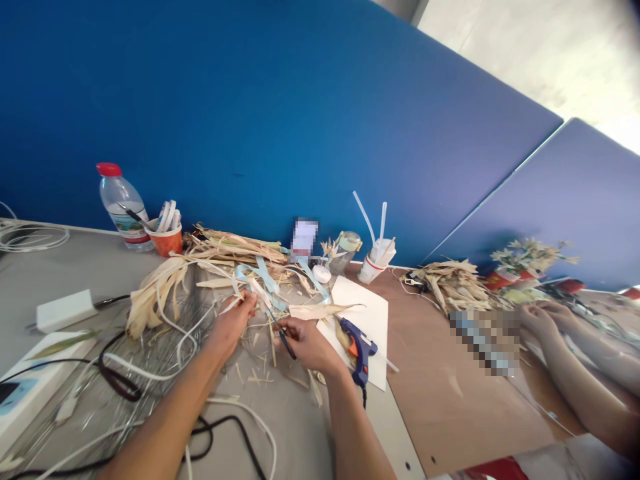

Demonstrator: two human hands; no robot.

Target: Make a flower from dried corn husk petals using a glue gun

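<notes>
My left hand (239, 319) is closed, pinching a pale strip of dried corn husk (257, 291) between thumb and fingertips. Close beside it, my right hand (309, 343) is wrapped round a slim dark tool (286, 339), its far end pointing at the strip. Blur hides whether the tool is tweezers or scissors. Small husk scraps (257, 373) lie scattered beneath both hands. A broad husk piece (317, 311) rests just beyond my right hand, partly over a white sheet (377, 307). On that sheet lies a blue glue gun (361, 348) with an orange trigger.
Behind my hands are a husk bundle (240, 245), light-blue ribbon (265, 273), a phone (304, 239) and a cup with glue sticks (373, 267). Left are a water bottle (123, 207), orange cup (167, 241), power strip (35, 380) and cables. A co-worker's hands (543, 320) are at right.
</notes>
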